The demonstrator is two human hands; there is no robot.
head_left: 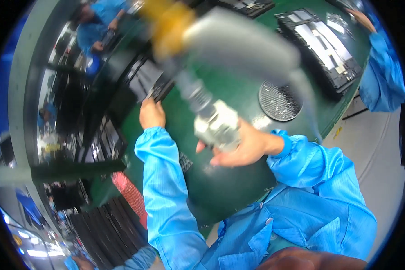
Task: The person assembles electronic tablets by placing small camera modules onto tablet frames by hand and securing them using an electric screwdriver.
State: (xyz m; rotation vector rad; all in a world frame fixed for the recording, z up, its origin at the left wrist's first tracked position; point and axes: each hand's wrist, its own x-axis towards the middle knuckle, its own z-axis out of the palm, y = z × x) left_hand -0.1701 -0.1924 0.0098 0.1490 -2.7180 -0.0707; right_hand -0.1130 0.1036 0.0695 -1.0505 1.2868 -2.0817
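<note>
My right hand is wrapped round the whitish, faceted end of a long tool like a power screwdriver. Its grey shaft rises up and left to a yellow part, blurred close to the camera, beside a thick grey-white cylinder with a hose. My left hand reaches forward, its fingers closed at the near corner of a dark flat device with a grey panel. Something small and pale shows at those fingertips, too small to name. The tool partly hides the device's surroundings.
A round dish of small shiny pieces sits on the green table. Stacked dark devices with white panels stand right, near a co-worker's hand. Left are a glossy dark screen, red wrapping and black slabs.
</note>
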